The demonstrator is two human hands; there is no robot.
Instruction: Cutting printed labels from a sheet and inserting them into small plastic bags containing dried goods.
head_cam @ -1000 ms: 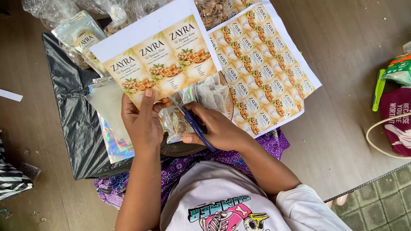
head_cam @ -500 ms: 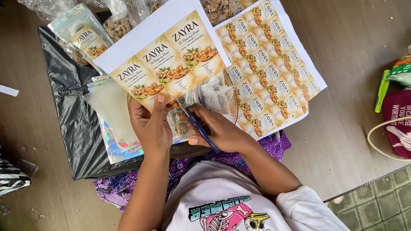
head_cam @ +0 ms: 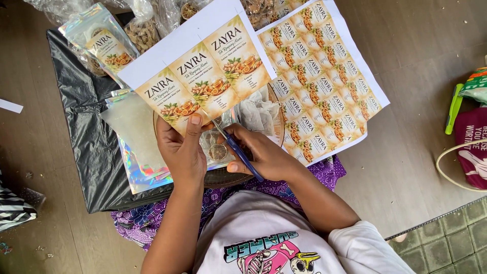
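The left hand (head_cam: 183,152) pinches the near corner of a white paper strip printed with three tan labels (head_cam: 203,76), thumb on top, so the strip slants up and away to the right above a round woven tray (head_cam: 276,134). The right hand (head_cam: 264,155) is closed around blue-handled scissors (head_cam: 234,147) — their blades meet the strip's near edge just beside the left thumb, pointing along a gap between labels. A larger white sheet of small labels (head_cam: 324,76) lies flat just right.
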